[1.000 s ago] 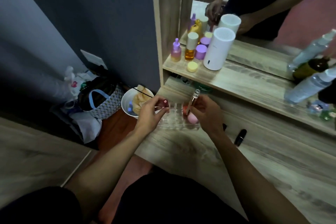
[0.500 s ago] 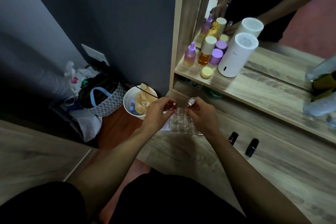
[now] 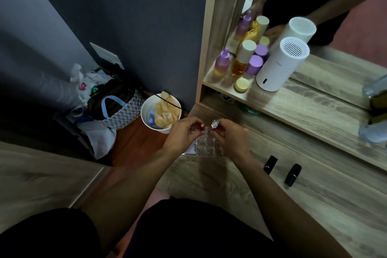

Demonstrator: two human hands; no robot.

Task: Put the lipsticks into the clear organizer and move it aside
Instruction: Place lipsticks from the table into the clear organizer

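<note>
Progress, partial: clear organizer point(image 3: 206, 145) at desk's point(image 3: 314, 205) left edge, not yet moved aside; left hand point(image 3: 181, 134) pinches red-capped lipstick point(image 3: 201, 125), right hand point(image 3: 229, 136) pinches silver-capped lipstick point(image 3: 214, 124), both over its cells; two black lipsticks point(image 3: 270, 164) point(image 3: 292, 175) lie unloaded, right

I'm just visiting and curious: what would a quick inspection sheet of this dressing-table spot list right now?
Surface: wood-grain tabletop, shelf above it.
Job's things: clear organizer under both hands; red-capped lipstick and silver-capped lipstick at its cells; two black lipsticks lying loose to the right.
Clutter: bottles, jars and white cylinder on shelf.
Grippers: left hand pinches red-capped one; right hand pinches silver-capped one.
Cables: nothing seen.
Surroundings: white bin, patterned bag, mirror.
</note>
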